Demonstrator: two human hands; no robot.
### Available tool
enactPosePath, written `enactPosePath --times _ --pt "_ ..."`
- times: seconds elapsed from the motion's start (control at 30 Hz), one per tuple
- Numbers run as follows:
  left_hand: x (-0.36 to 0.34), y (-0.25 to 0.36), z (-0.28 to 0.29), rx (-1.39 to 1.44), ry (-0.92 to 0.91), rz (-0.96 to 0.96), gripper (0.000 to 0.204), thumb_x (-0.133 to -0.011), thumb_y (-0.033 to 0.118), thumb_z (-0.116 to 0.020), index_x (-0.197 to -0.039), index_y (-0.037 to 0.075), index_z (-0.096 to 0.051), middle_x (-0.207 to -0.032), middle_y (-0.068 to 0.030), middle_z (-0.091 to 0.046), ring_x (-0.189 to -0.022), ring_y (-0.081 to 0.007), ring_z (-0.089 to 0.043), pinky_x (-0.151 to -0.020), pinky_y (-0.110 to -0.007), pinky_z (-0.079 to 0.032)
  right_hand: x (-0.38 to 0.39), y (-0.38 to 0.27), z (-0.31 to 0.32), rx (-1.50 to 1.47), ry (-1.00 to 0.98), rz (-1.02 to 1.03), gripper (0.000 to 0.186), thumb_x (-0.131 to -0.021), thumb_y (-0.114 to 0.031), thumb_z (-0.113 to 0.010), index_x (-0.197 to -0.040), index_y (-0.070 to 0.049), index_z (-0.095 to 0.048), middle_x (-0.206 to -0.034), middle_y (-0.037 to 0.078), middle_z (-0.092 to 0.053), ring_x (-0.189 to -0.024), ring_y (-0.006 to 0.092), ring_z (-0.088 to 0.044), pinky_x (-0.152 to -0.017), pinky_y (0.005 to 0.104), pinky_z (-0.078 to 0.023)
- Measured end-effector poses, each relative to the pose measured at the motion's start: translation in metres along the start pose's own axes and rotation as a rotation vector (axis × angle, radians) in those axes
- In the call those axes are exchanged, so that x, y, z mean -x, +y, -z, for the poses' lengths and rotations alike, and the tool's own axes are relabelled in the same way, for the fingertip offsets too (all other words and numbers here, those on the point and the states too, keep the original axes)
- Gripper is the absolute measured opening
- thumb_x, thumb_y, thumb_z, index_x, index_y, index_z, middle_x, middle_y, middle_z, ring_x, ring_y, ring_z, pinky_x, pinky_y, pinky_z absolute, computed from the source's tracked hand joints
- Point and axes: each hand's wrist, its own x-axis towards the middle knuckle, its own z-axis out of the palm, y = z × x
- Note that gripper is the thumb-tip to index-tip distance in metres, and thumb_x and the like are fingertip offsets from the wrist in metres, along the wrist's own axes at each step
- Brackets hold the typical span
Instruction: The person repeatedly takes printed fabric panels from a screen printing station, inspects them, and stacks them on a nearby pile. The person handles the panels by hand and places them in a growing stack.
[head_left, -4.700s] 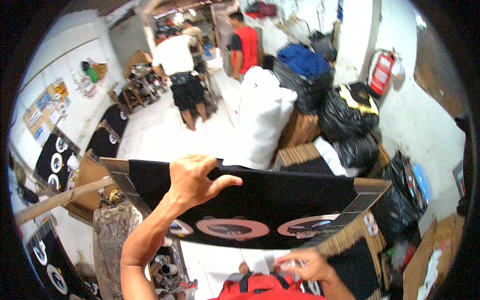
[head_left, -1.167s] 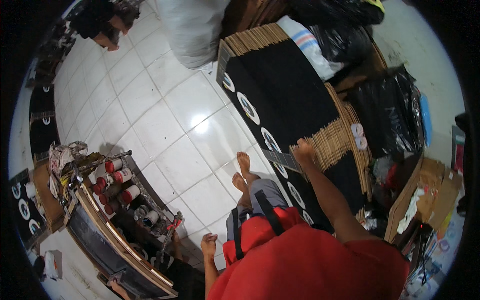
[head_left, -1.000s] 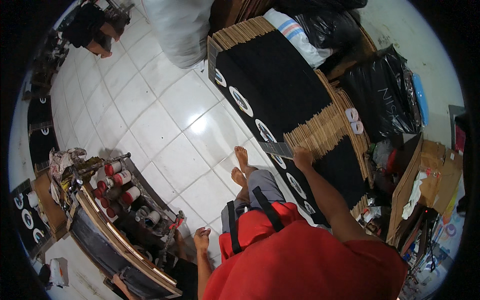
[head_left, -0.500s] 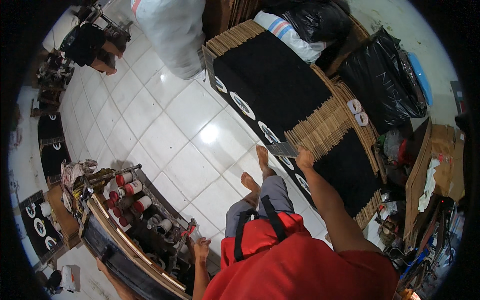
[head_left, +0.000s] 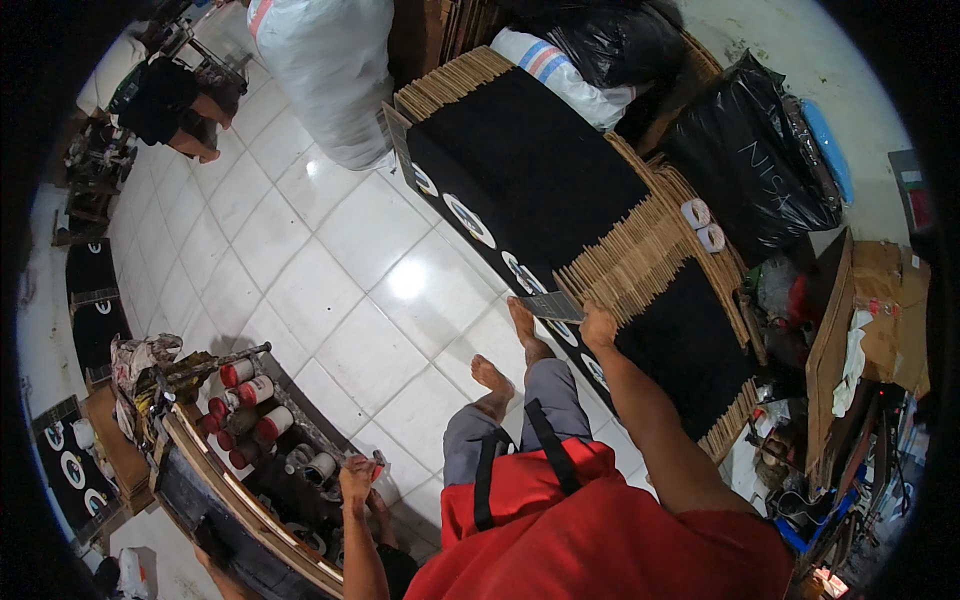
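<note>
Black-covered boards (head_left: 530,150): stacked, white round prints (head_left: 469,221) done; remainder unclear. Right grip (head_left: 600,325): at their edge, grasp indeterminable. Left grip (head_left: 357,480): half-curled, likewise.

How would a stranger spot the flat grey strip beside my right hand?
Find the long row of black-covered brown boards right of the white tiled floor. Partway along its floor-side edge is the bare right hand; the flat grey strip extends leftward from it. A similar grey strip stands at the row's far end; only this one has a hand beside it.
</note>
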Motion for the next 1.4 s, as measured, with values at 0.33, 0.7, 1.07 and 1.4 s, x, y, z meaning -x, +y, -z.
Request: enactPosePath --times 0.33,0.7,1.07,1.4 --pt "0.065 -0.087 0.011 0.300 0.036 0.165 0.033 -0.074 0.018 -0.070 -0.097 -0.003 -0.058 -0.083 -0.0075 -0.063 -0.078 -0.0217 -0.060 -0.073 -0.032 -0.047 0.000 -0.004 -0.001 0.106 -0.124 -0.010 0.042 -0.069 -0.001 -0.065 -0.110 -0.003 -0.054 -0.108 0.018 -0.057 -0.098 0.0348 -0.058 -0.082 0.0420 -0.048" --pt "0.105 -0.112 -0.045 0.081 0.066 0.281 0.021 -0.076 0.016 -0.071 -0.081 -0.002 -0.061 -0.069 -0.0048 -0.060 -0.063 -0.0131 -0.056 -0.061 -0.026 -0.045 0.050 -0.032 0.027 -0.080 -0.079 -0.045 0.033 -0.072 -0.009 -0.066 -0.102 -0.002 -0.055 -0.102 0.019 -0.058 -0.097 0.0368 -0.057 -0.083 0.0438 -0.046" --pt "0.053 -0.003 -0.077 0.112 0.047 0.172 0.023 -0.078 0.014 -0.071 -0.093 0.000 -0.060 -0.075 -0.0031 -0.061 -0.066 -0.0124 -0.057 -0.057 -0.025 -0.044 0.144 0.004 0.033 -0.101 -0.368 -0.259 0.035 -0.071 -0.015 -0.064 -0.105 -0.006 -0.058 -0.109 0.015 -0.059 -0.104 0.0325 -0.056 -0.089 0.0399 -0.045" --pt "0.075 -0.011 -0.085 0.093 -0.026 0.298 0.013 -0.081 0.016 -0.058 -0.086 0.007 -0.065 -0.070 -0.0007 -0.061 -0.061 -0.0119 -0.056 -0.051 -0.026 -0.039 0.157 0.027 0.033 -0.141 -0.398 -0.314 0.034 -0.068 -0.017 -0.062 -0.101 -0.007 -0.061 -0.105 0.016 -0.063 -0.103 0.0319 -0.058 -0.089 0.0383 -0.046"
